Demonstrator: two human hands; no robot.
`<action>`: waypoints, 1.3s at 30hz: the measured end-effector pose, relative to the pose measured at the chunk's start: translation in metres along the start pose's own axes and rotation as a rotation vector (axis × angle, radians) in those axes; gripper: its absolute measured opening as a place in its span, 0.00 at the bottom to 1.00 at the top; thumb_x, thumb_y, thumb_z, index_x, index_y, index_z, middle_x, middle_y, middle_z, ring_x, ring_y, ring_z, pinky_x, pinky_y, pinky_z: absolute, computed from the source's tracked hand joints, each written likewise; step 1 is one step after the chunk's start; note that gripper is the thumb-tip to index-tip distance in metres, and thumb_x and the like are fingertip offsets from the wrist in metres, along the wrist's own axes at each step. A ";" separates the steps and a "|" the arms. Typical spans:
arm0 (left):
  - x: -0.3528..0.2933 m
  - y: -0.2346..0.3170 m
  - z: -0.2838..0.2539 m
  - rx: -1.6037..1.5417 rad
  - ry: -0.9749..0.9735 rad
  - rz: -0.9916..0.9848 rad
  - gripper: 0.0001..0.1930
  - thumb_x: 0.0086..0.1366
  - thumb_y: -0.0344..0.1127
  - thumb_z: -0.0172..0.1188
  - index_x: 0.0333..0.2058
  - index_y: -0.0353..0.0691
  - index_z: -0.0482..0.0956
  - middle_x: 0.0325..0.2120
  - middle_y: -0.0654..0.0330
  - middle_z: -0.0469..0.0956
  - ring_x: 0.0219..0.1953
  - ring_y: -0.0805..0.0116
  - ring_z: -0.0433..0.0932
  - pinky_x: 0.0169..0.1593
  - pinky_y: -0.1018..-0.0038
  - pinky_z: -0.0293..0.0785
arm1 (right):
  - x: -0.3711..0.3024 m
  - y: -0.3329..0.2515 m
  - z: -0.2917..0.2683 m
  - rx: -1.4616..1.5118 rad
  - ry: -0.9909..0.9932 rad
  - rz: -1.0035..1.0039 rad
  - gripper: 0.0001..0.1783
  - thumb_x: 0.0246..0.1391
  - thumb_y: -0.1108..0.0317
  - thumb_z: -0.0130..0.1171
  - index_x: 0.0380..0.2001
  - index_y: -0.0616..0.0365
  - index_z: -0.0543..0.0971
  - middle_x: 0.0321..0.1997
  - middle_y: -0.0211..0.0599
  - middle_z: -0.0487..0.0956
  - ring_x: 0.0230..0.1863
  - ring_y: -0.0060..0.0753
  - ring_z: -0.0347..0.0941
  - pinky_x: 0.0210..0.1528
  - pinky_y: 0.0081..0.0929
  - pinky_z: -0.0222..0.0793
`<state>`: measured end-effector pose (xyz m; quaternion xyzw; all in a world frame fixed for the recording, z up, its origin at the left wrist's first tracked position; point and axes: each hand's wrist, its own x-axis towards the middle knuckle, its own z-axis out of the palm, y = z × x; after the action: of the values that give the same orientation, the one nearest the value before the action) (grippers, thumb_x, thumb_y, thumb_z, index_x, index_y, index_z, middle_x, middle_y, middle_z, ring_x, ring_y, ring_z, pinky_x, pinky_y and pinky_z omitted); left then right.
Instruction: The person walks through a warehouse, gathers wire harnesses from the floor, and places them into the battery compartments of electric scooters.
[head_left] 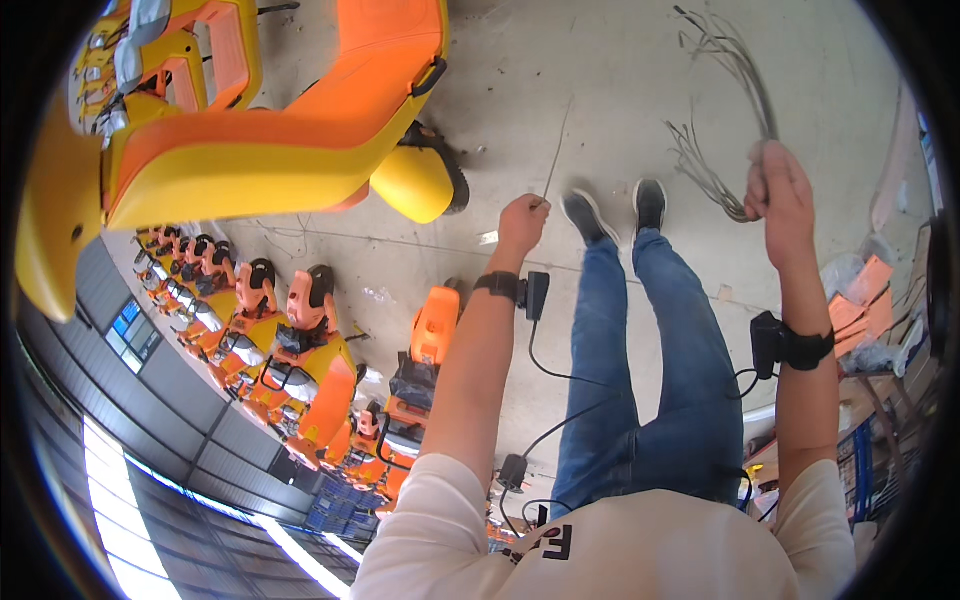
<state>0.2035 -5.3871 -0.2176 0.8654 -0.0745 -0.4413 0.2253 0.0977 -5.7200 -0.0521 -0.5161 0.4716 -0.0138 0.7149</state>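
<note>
Curved bundle of thin grey strands

Wire bundle partly hidden by right hand; orange seat cropped.

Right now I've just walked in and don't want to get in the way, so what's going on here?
A person's right hand grips a bent bundle of thin grey strands, both ends fanning out. The left hand holds a long, thin, dark strand. A large, curved orange-and-yellow moulded body stands ahead and to the left, touched by neither hand.
</note>
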 end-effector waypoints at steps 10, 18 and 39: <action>-0.164 0.076 -0.019 -0.798 0.067 -0.071 0.11 0.61 0.33 0.50 0.37 0.29 0.71 0.27 0.56 0.76 0.29 0.72 0.76 0.33 0.79 0.73 | -0.083 0.054 0.072 -0.294 -0.318 0.064 0.18 0.57 0.55 0.43 0.26 0.60 0.69 0.17 0.28 0.68 0.17 0.19 0.61 0.20 0.19 0.59; -0.251 0.070 -0.022 -0.945 0.236 0.066 0.10 0.60 0.32 0.52 0.36 0.30 0.71 0.26 0.58 0.76 0.29 0.74 0.75 0.32 0.80 0.72 | -0.164 0.090 0.152 -0.323 -0.488 -0.039 0.21 0.57 0.52 0.43 0.33 0.62 0.71 0.22 0.31 0.70 0.25 0.23 0.65 0.31 0.21 0.63; -0.426 -0.135 -0.211 -0.608 0.934 0.013 0.30 0.48 0.33 0.60 0.50 0.37 0.61 0.24 0.53 0.77 0.26 0.61 0.77 0.30 0.70 0.72 | -0.350 0.123 0.473 -0.488 -0.840 0.060 0.14 0.54 0.63 0.48 0.31 0.66 0.70 0.29 0.39 0.73 0.28 0.30 0.70 0.29 0.28 0.67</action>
<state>0.1071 -5.0593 0.1389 0.8645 0.1585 -0.0111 0.4768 0.1713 -5.1419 0.0971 -0.6157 0.1462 0.3273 0.7018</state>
